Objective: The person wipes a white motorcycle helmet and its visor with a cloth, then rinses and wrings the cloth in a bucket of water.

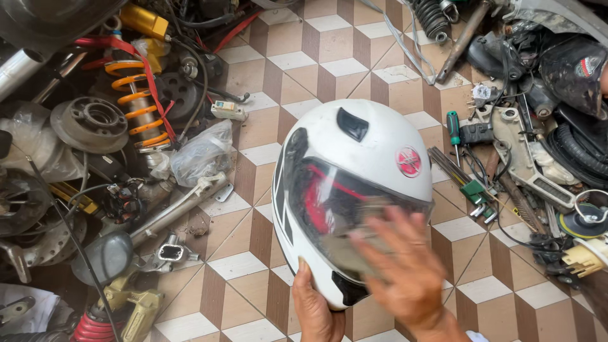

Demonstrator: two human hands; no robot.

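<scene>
Wiping looks to be the step in hand: the left hand (pixel 315 310) grips the white helmet (pixel 354 183) by its lower rim above the tiled floor (pixel 278 63), while the right hand (pixel 405 272), open and blurred, lies flat across the visor (pixel 329 209). Any further pass calls for light, even pressure.

You are holding a white full-face helmet (pixel 354 183) over the tiled floor (pixel 278 76) — your left hand (pixel 315 310) is cupping its lower edge, thumb lying on the shell. Your right hand (pixel 408 275) is lying blurred over the clear visor (pixel 342 212), fingers spread. An orange coil spring (pixel 136 104) is lying among parts at left — a green-handled screwdriver (pixel 453 130) at right.
</scene>
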